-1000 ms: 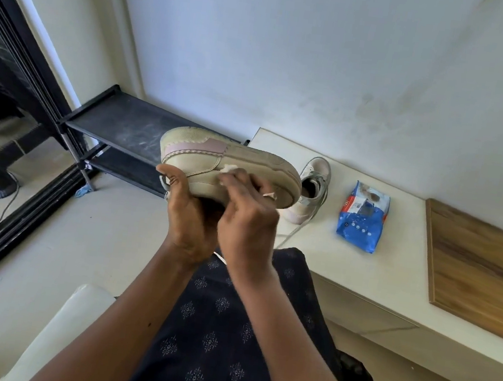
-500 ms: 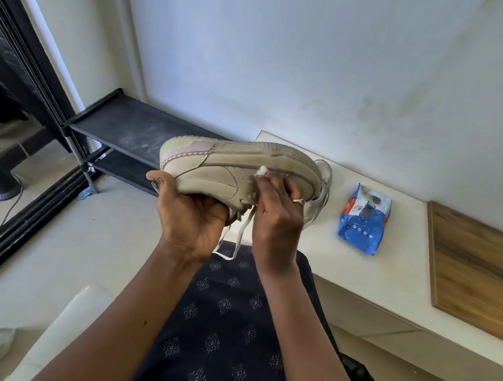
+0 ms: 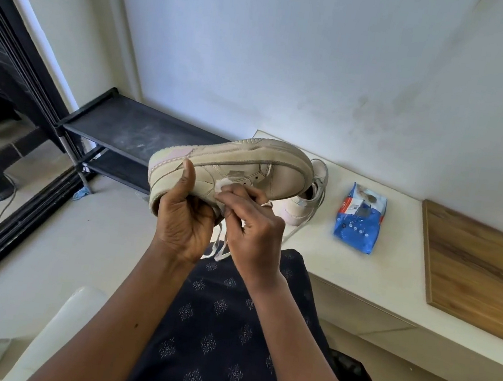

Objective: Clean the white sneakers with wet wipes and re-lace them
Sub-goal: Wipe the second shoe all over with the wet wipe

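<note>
I hold a dirty white sneaker (image 3: 241, 163) upside down in the air, sole up, toe to the right. My left hand (image 3: 184, 213) grips its heel end from below, thumb up against the side. My right hand (image 3: 252, 219) pinches a small white wet wipe (image 3: 223, 185) and presses it against the sneaker's side. Loose laces (image 3: 218, 246) dangle below the shoe between my hands. The second sneaker (image 3: 306, 200) stands on the white ledge (image 3: 377, 271) behind, partly hidden by the held shoe. A blue wet wipe pack (image 3: 358, 218) lies to its right.
A black shoe rack (image 3: 129, 139) stands against the wall on the left. A wooden board (image 3: 483, 268) lies on the ledge at the right. A black door frame (image 3: 18, 79) runs along the left side. My lap in dark patterned cloth (image 3: 225, 330) is below.
The sneaker has turned from sole-facing to side-facing and shifted right. My right hand with the wipe moved from the sole edge down onto the shoe's side panel.
</note>
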A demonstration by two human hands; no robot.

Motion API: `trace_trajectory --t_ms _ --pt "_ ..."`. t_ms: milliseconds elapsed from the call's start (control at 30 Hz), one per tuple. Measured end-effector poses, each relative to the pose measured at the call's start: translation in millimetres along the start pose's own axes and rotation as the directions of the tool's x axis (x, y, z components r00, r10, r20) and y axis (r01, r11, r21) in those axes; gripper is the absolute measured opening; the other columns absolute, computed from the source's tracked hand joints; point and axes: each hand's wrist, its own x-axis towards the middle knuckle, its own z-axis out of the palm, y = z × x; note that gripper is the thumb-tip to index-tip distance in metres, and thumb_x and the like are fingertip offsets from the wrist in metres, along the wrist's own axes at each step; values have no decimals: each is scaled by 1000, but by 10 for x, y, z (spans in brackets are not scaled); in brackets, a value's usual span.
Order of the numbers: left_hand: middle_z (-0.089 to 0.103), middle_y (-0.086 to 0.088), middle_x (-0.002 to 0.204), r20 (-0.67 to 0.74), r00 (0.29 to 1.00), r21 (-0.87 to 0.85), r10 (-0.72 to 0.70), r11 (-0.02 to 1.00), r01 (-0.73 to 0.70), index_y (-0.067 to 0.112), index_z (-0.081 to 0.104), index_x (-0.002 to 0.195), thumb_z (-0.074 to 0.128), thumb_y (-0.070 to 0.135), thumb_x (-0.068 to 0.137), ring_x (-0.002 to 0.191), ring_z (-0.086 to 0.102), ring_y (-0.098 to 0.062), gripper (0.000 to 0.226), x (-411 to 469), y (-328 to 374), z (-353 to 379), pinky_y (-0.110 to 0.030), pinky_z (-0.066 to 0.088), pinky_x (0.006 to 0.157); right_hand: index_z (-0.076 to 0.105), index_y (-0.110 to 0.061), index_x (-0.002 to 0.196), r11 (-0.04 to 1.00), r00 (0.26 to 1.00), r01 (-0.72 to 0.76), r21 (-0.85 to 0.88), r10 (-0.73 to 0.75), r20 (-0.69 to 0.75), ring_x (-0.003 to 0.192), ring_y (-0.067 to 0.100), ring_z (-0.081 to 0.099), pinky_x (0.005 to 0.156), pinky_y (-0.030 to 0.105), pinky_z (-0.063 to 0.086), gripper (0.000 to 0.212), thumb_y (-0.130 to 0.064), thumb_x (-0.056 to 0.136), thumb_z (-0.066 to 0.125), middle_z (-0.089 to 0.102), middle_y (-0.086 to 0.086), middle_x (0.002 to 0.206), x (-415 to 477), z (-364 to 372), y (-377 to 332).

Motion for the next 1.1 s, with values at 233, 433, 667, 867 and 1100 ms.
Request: trace_trajectory --t_ms 233,433,667,867,1100 --pt "70 -12 99 -46 998 -81 -43 996 39 -2 53 119 47 19 93 93 69 -21 34 -2 -34 13 -30 57 77 71 2 91 973 996 81 -214 -72 49 86 26 56 81 30 46 18 -2 84 54 70 9 91 127 47 250" --pt "61 -20 118 -53 999 -164 -15 987 6 -4 50 127 48 -11 75 114 58 -34 52 14 -22 23 -44 56 84 69 4 99 918 1000 22 -396 -24 -1 90 33 61 84 34 48 18 5 82 62 69 13 98 209 -23 578" --pt "67 -18 103 19 998 -82 -55 995 57 -1 62 101 49 -6 64 97 64 -33 40 -24 -65 -15 -38 57 80 70 4 99 952 978 -206 -226 190 -88 91 30 68 83 36 55 23 0 83 54 70 19 100 345 89 267" --pt "58 -6 65 91 994 102 -55 994 46 7 63 78 42 12 83 53 53 -16 22 34 -18 -79 -23 41 46 67 3 82 983 991 -59 -172 79 112 75 34 62 71 39 54 29 -2 83 38 67 12 80 344 109 69" --pt "63 -9 117 177 963 57 -201 979 194 10 54 125 17 65 91 114 59 -23 74 -59 -81 0 -35 51 92 72 -1 85 979 915 52 -195 31 401 78 29 57 68 36 52 30 -27 88 56 67 9 81 464 163 -190"
